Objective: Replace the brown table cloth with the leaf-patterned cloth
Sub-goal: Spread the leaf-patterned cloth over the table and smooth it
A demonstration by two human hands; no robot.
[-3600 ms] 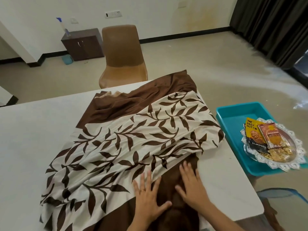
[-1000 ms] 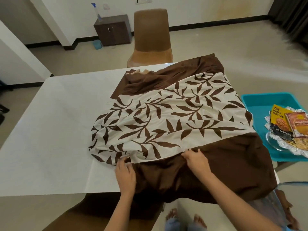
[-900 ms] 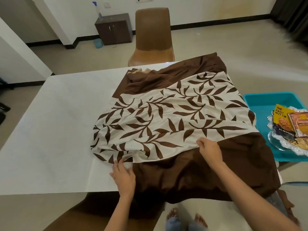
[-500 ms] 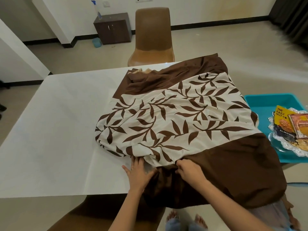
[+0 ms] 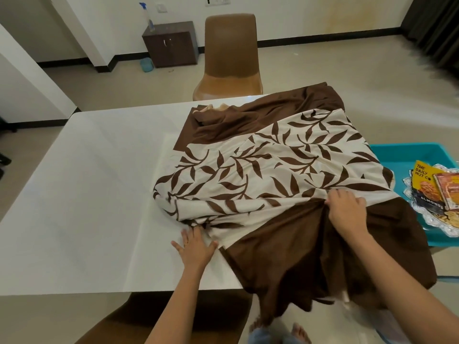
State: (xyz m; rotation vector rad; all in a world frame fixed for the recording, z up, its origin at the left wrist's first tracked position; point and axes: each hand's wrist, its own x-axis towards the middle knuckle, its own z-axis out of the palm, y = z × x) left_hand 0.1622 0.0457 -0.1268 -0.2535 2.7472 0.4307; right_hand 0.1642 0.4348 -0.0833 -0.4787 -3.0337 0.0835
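Nearest the camera, bare feet [image 5: 300, 333] on the floor and the top of a brown chair [image 5: 139, 316] tucked under the near edge of the white table [image 5: 74, 194]. Just above that edge, left hand [image 5: 195, 247] flat on the tabletop, fingers spread and straight, fingertips touching the bunched near corner of the leaf-patterned cloth [image 5: 273, 170]; gripping nothing. To the right, right hand [image 5: 347, 214] pressed on the seam where leaf print meets brown, fingers curled into the fabric, apparently gathering a fold of the brown table cloth [image 5: 310, 256], though exactly which layer sits under the fingers is hard to tell.

Brown table cloth draped over the near right corner of the table, hanging off the edge toward the floor. Leaf-patterned cloth lying crumpled across the right half of the table, on top of the brown, with more brown fabric showing beyond it at the far edge. Left half of the table bare white.

Off the right side, a teal tray [image 5: 397, 155] holding a silver plate [image 5: 422, 214] with a yellow nut packet [image 5: 422, 177] and an orange packet [image 5: 449, 189].

Beyond the table, a second brown chair [image 5: 231, 55]. Farther back by the wall, a small dark cabinet [image 5: 171, 45] with a spray bottle [image 5: 148, 17] on it.
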